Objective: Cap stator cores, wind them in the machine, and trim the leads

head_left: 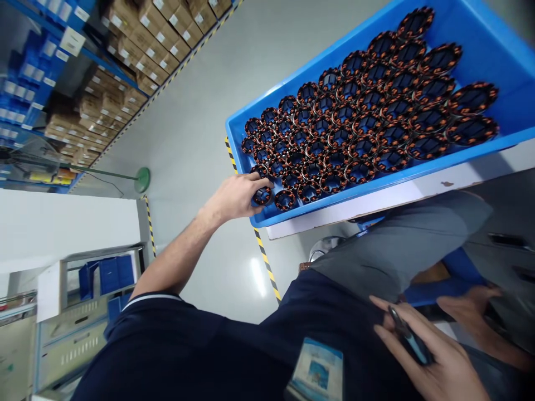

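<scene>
At the left end of a blue plastic bin [284, 92], my left hand [240, 196] is closed around a ring-shaped motor stator [262, 196] with copper windings. A single stator [285, 200] stands just right of my fingers. Many similar stators [345, 114] are packed in rows across the bin, their dark open centres facing up. My right hand [438, 351], low at the right by my lap, is closed on a small hand tool [412, 337] with a dark metal tip and a blue-grey grip. The tool looks like cutters or pliers, partly hidden by the fingers.
Beneath the bin runs a white table edge [376, 192]. Another person's bare limb [472, 312] shows blurred at the right, beside a blue container [447, 284]. Shelves with cartons [146, 39], a green fan base [142, 180] and a metal cabinet [75, 334] stand to the left.
</scene>
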`<state>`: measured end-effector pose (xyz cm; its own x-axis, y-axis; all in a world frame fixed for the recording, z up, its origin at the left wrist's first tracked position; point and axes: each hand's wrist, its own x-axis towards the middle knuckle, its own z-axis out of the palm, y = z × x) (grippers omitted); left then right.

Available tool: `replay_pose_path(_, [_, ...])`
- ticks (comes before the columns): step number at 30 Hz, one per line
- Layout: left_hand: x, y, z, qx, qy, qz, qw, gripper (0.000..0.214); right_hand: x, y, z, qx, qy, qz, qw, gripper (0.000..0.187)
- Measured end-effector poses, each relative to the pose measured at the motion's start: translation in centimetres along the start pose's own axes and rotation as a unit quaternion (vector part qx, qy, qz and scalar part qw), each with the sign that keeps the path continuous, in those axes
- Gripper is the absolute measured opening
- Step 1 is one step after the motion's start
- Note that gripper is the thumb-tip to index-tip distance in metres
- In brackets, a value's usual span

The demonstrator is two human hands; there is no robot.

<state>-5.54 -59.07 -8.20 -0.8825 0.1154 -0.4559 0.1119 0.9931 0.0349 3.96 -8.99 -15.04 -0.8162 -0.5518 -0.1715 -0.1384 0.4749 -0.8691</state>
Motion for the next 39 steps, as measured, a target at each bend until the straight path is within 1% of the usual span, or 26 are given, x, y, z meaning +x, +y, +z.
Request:
replay_pose_path(3, [0.4, 0.7, 0.5, -0.001, -0.004, -0.013, 1.000, 0.056, -0.4, 0.4, 0.0, -0.011, -0.002, -0.003, 1.000, 0.043])
replay_pose_path(7, [0.3, 1.3, 1.2, -0.002, 0.031, -0.060, 0.998, 0.071, -0.8, 0.9, 0.4, -0.013, 0.003, -0.001, 1.000, 0.041])
replay_pose_path(8, [0.2, 1.4, 1.4, -0.003, 0.037, -0.070, 0.997, 0.072, -0.8, 0.9, 0.5, -0.012, 0.006, -0.001, 1.000, 0.040])
replay_pose_path(12, [0.4, 1.3, 1.9, -0.014, 0.045, -0.087, 0.995, 0.054, -0.7, 0.9, 0.8, 0.001, 0.017, -0.015, 1.000, 0.037])
replay_pose_path(15, [0.5, 1.0, 2.0, -0.009, 0.046, -0.104, 0.993, 0.049, -0.5, 1.0, 1.1, 0.010, 0.020, -0.028, 0.999, 0.035])
replay_pose_path(17, [0.2, 1.3, 1.4, 0.008, 0.050, -0.116, 0.992, 0.050, -0.5, 1.1, 1.4, 0.018, 0.020, -0.025, 0.999, 0.035])
replay_pose_path(18, [-0.1, 1.7, 0.7, 0.019, 0.052, -0.119, 0.991, 0.051, -0.6, 1.1, 1.6, 0.023, 0.018, -0.016, 0.999, 0.036])
replay_pose_path(19, [-0.4, 2.5, -0.1, 0.031, 0.059, -0.117, 0.991, 0.053, -0.7, 0.9, 1.7, 0.027, 0.016, 0.001, 0.999, 0.038])
replay_pose_path(21, [-0.7, 4.7, -1.9, 0.038, 0.103, -0.093, 0.990, 0.054, -1.0, 0.1, 2.0, 0.049, 0.008, 0.056, 0.997, 0.041])
replay_pose_path(22, [-0.6, 6.3, -2.9, 0.020, 0.160, -0.065, 0.985, 0.052, -1.1, -0.4, 2.1, 0.069, 0.001, 0.086, 0.994, 0.042])
replay_pose_path(23, [-0.1, 8.1, -3.7, -0.027, 0.230, -0.023, 0.973, 0.052, -1.1, -1.0, 2.1, 0.091, -0.004, 0.111, 0.990, 0.043])
replay_pose_path(24, [0.7, 10.1, -4.4, -0.090, 0.296, 0.031, 0.950, 0.056, -1.1, -1.5, 2.1, 0.112, -0.006, 0.129, 0.985, 0.043])
replay_pose_path(25, [2.0, 12.5, -5.1, -0.161, 0.350, 0.080, 0.920, 0.063, -1.0, -1.8, 2.0, 0.124, -0.003, 0.138, 0.983, 0.042])
replay_pose_path(26, [3.5, 15.2, -5.7, -0.226, 0.386, 0.127, 0.885, 0.070, -1.0, -2.1, 1.9, 0.127, 0.004, 0.142, 0.982, 0.042])
replay_pose_path(27, [5.4, 18.2, -6.2, -0.278, 0.406, 0.170, 0.854, 0.077, -1.1, -2.2, 1.8, 0.125, 0.014, 0.144, 0.982, 0.041])
replay_pose_path(28, [7.4, 21.4, -6.8, -0.309, 0.414, 0.208, 0.831, 0.080, -1.4, -2.2, 1.7, 0.120, 0.026, 0.147, 0.982, 0.041])
replay_pose_path(29, [9.6, 24.8, -7.5, -0.317, 0.420, 0.250, 0.813, 0.080, -1.8, -2.1, 1.6, 0.117, 0.037, 0.151, 0.981, 0.041])
replay_pose_path(30, [11.7, 28.2, -8.2, -0.310, 0.420, 0.290, 0.802, 0.082, -2.5, -2.0, 1.5, 0.117, 0.049, 0.156, 0.980, 0.041])
replay_pose_path(31, [13.7, 31.6, -8.9, -0.290, 0.412, 0.317, 0.803, 0.088, -3.2, -1.8, 1.5, 0.117, 0.062, 0.161, 0.978, 0.042])
replay_pose_path(32, [15.4, 34.9, -9.5, -0.278, 0.396, 0.329, 0.811, 0.094, -4.1, -1.5, 1.6, 0.117, 0.076, 0.168, 0.976, 0.042])
replay_pose_path(34, [17.9, 40.8, -10.5, -0.257, 0.341, 0.355, 0.831, 0.093, -5.9, -0.9, 1.8, 0.120, 0.108, 0.179, 0.971, 0.042])
replay_pose_path(35, [18.5, 43.5, -10.8, -0.244, 0.310, 0.368, 0.842, 0.091, -6.6, -0.6, 2.0, 0.121, 0.126, 0.184, 0.967, 0.041])
replay_pose_path(37, [19.0, 48.1, -10.8, -0.202, 0.252, 0.389, 0.863, 0.090, -7.9, 0.1, 2.6, 0.122, 0.166, 0.197, 0.959, 0.033])
replay_pose_path(39, [18.9, 51.7, -10.4, -0.150, 0.217, 0.400, 0.878, 0.088, -8.7, 0.5, 3.3, 0.122, 0.203, 0.206, 0.949, 0.023])
